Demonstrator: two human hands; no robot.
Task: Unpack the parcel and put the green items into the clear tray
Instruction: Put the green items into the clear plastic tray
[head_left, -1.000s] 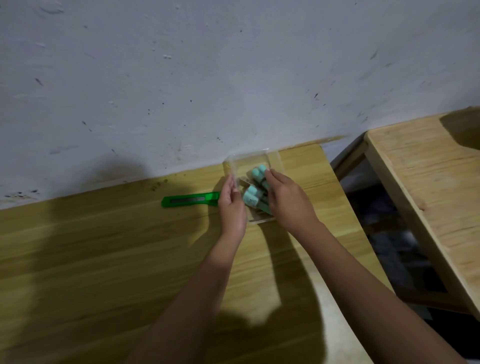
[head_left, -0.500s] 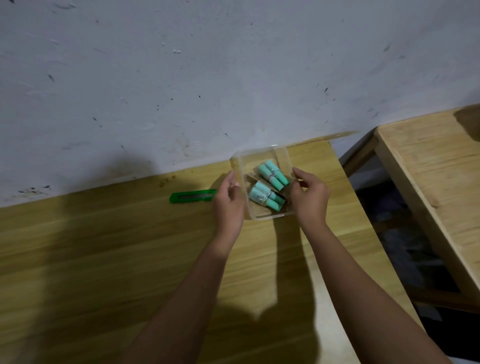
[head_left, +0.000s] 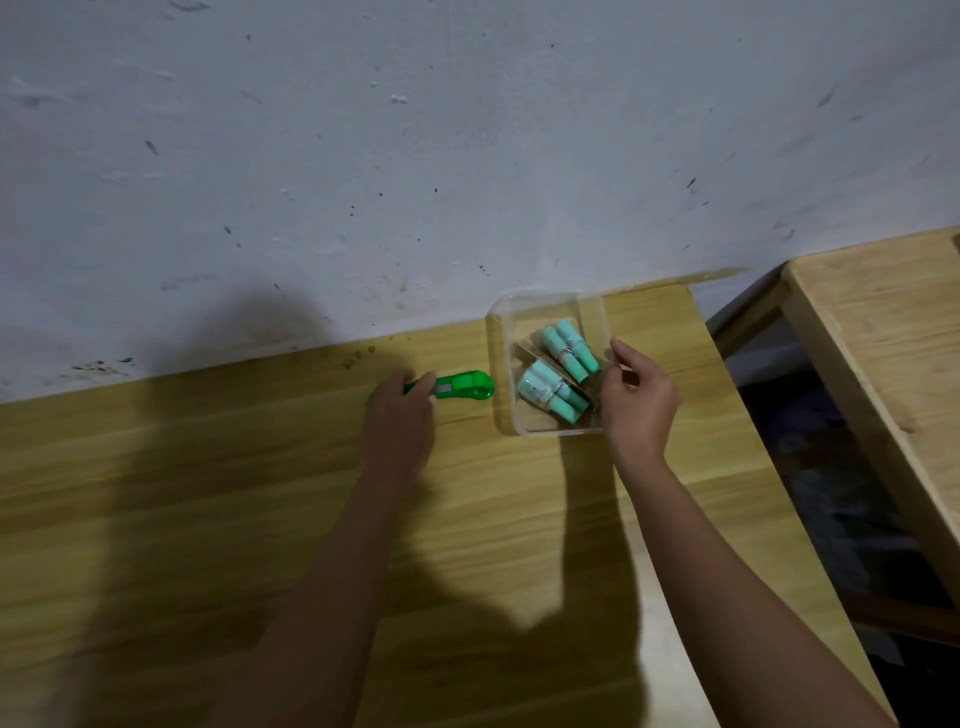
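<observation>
A clear tray (head_left: 500, 364) stands on the wooden table near the wall. Inside it lie two packs of mint-green tubes on brown card, one (head_left: 569, 350) farther back and one (head_left: 546, 396) nearer me. My right hand (head_left: 638, 400) rests against the tray's right wall, fingers curled on its rim. My left hand (head_left: 402, 410) lies over the left end of a bright green box cutter (head_left: 465, 385), which lies flat on the table just left of the tray. Whether the fingers have closed around the cutter is hidden.
The wooden table (head_left: 208, 493) meets a white wall (head_left: 415, 156) behind the tray. A second wooden table (head_left: 883, 338) stands to the right, across a dark gap (head_left: 831, 493) down to the floor.
My left hand left the tray's left side and moved left onto the green box cutter. My right hand stays at the tray's right wall.
</observation>
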